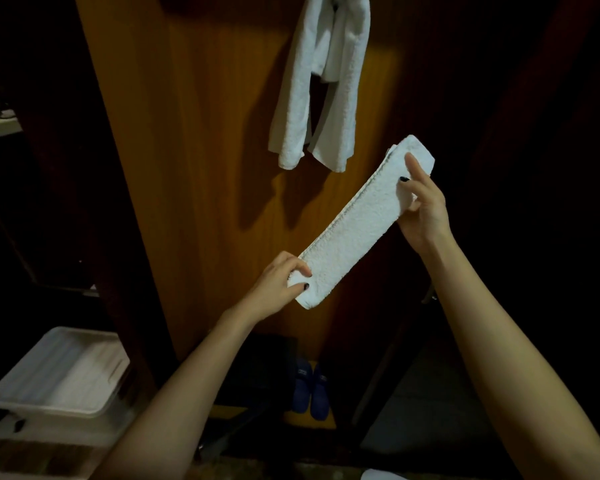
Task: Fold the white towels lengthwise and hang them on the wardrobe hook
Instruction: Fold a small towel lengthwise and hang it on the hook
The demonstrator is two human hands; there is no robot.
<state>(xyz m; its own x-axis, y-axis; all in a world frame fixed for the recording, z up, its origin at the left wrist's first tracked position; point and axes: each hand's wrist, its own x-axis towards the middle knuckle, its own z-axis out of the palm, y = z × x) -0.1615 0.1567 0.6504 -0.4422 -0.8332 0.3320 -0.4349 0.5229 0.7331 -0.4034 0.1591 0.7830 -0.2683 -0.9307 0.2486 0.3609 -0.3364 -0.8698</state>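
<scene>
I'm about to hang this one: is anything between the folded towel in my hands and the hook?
Nothing stands in the space above the folded towel. The hanging towels already cover where the hook should be; the hook itself is hidden.

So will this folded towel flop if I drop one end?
Probably: the folded towel looks soft, held straight only by the left hand and right hand pinching its ends. The hung towels droop limp. Its fuzzy pile likely resists slipping.
</scene>
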